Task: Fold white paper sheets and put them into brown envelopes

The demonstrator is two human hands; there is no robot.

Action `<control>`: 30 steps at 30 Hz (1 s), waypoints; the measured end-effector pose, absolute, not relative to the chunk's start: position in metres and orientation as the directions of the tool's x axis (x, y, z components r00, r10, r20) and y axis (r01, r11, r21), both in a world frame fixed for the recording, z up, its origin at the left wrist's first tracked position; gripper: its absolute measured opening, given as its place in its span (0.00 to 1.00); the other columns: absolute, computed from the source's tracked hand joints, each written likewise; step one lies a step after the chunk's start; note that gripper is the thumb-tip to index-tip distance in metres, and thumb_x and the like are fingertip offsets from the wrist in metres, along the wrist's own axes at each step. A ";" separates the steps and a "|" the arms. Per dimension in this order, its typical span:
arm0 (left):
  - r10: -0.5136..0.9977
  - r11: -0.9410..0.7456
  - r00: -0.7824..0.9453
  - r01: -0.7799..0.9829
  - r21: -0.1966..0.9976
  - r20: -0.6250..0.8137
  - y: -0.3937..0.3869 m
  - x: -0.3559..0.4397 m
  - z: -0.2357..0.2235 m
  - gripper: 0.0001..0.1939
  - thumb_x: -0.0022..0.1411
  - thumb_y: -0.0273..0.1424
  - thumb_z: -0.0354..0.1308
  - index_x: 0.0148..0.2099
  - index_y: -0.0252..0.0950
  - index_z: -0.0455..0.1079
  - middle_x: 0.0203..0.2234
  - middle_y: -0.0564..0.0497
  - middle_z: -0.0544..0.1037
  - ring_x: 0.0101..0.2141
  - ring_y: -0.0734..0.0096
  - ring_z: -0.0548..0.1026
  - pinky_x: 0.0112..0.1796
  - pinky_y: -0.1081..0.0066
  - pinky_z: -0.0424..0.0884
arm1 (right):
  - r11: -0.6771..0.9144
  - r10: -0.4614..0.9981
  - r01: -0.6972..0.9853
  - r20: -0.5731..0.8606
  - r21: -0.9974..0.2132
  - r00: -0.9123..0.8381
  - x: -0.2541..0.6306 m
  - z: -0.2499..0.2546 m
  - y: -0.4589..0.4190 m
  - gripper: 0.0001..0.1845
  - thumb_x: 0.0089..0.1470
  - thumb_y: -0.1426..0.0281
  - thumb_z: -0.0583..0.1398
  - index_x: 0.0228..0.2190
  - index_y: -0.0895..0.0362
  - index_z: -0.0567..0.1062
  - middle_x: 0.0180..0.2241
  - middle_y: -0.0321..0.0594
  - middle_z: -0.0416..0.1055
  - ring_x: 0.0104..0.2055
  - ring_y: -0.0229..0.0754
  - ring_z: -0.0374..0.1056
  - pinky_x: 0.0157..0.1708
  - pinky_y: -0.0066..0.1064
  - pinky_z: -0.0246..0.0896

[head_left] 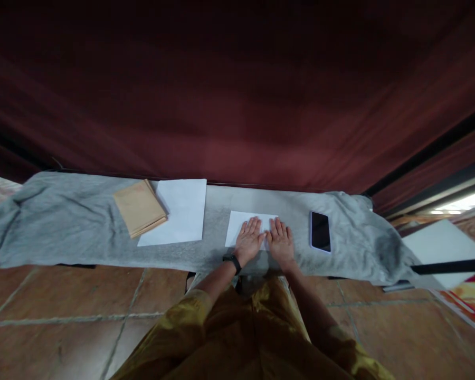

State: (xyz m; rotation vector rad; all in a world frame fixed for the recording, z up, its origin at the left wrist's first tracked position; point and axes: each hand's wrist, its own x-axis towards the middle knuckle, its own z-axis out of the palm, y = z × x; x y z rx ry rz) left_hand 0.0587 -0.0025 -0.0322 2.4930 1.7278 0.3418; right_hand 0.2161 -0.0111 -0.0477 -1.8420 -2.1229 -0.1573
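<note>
Both my hands lie flat, fingers stretched out, on a folded white sheet of paper (236, 224) that rests on a grey cloth (63, 221). My left hand (248, 240) wears a black wristband and presses the paper's middle. My right hand (280, 240) lies right beside it, thumbs nearly touching, over the paper's right part. Neither hand holds anything.
To the left on the cloth lie a larger white sheet (180, 216) and a stack of brown envelopes (139, 207) partly over it. A dark phone (320, 231) lies face up to the right. A dark red curtain (237, 95) hangs behind; tiled floor (63, 316) is below.
</note>
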 end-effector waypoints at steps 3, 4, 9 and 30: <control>0.960 -0.275 0.258 0.942 0.190 0.112 0.004 0.043 -0.033 0.31 0.76 0.40 0.37 0.73 0.30 0.50 0.71 0.43 0.54 0.71 0.61 0.49 0.69 0.56 0.47 | 0.157 0.944 0.979 0.311 -0.133 -0.109 0.215 -0.048 -0.010 0.30 0.71 0.61 0.46 0.68 0.58 0.58 0.68 0.53 0.58 0.68 0.56 0.55 0.65 0.53 0.46; 0.967 -0.247 0.230 0.951 0.185 0.109 0.005 0.035 -0.033 0.31 0.75 0.40 0.36 0.74 0.29 0.50 0.71 0.42 0.54 0.71 0.61 0.49 0.69 0.55 0.47 | 0.154 0.944 0.979 0.312 -0.136 -0.106 0.215 -0.048 -0.010 0.30 0.71 0.61 0.46 0.68 0.58 0.58 0.68 0.52 0.57 0.68 0.56 0.55 0.66 0.53 0.46; 0.986 -0.133 0.115 0.979 0.156 0.118 0.002 0.000 -0.034 0.32 0.75 0.40 0.36 0.74 0.29 0.48 0.71 0.41 0.54 0.71 0.60 0.50 0.69 0.55 0.48 | 0.143 0.944 0.978 0.318 -0.152 -0.089 0.216 -0.050 -0.011 0.30 0.70 0.61 0.47 0.68 0.58 0.58 0.68 0.51 0.57 0.68 0.55 0.55 0.66 0.53 0.46; 0.986 -0.164 0.158 0.979 0.123 0.062 -0.006 0.005 -0.017 0.30 0.74 0.34 0.38 0.72 0.24 0.51 0.71 0.34 0.53 0.71 0.49 0.50 0.68 0.46 0.43 | 0.261 0.927 0.949 0.321 -0.176 -0.196 0.191 -0.047 -0.030 0.29 0.70 0.62 0.46 0.68 0.56 0.60 0.69 0.53 0.56 0.69 0.55 0.54 0.66 0.54 0.45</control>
